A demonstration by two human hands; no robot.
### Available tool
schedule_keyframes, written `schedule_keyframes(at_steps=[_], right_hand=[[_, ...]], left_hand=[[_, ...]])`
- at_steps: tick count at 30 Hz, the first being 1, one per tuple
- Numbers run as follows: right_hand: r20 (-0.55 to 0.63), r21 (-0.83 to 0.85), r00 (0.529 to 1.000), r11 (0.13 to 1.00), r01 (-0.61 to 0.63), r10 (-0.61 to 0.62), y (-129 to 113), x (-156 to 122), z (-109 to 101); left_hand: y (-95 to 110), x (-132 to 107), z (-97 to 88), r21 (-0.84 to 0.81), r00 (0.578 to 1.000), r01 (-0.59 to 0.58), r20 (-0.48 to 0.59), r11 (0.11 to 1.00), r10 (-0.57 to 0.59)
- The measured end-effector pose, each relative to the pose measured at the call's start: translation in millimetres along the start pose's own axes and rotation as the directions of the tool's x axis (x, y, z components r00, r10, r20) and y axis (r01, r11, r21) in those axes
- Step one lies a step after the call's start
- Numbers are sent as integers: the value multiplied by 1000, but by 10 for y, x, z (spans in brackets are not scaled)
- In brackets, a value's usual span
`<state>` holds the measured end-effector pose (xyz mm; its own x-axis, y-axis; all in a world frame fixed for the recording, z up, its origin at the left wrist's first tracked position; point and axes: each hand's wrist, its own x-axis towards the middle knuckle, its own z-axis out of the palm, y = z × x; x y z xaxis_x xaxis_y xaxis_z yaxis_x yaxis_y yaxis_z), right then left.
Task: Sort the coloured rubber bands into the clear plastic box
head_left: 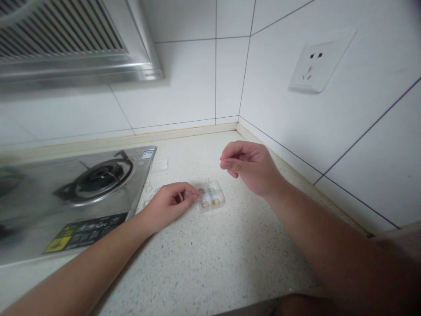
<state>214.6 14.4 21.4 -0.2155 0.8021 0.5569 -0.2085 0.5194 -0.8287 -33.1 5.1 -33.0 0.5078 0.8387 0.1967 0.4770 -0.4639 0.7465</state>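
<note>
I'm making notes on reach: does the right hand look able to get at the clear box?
Probably yes: the right hand is raised right of the clear box, with nothing visible between them. The left hand, at the opposite edge, leaves this side free.

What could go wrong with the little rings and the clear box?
The left hand is right at the edge of the clear plastic box, so a bump might jiggle the rings inside. The loose rings lie between that hand and the gas stove, so a sleeve-less wrist could brush them away. The right hand is raised; anything tiny in its pinched grip, too small to tell, might drop.
</note>
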Motion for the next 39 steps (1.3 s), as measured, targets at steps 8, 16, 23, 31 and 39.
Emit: schedule_keyframes(at_steps=[8,16,23,31,39], right_hand=[[0,98,999,994,-49,49,18,0,6],[40,165,995,982,-95,90,29,3,28],[104,226,988,964,-138,117,-10,-17,35],[165,216,976,961,-173,139,-32,-33,27],[197,86,961,973,-216,196,-43,-33,22]], left_hand=[[-25,-3,2,-2,1000,0,6,1000,0],[-38,10,4,-13,1000,-28,5,1000,28],[-33,7,-3,-2,1000,-10,4,1000,10],[-27,12,-5,6,1000,-1,1,1000,1],[-21,0,-3,10,1000,-12,-6,1000,12]])
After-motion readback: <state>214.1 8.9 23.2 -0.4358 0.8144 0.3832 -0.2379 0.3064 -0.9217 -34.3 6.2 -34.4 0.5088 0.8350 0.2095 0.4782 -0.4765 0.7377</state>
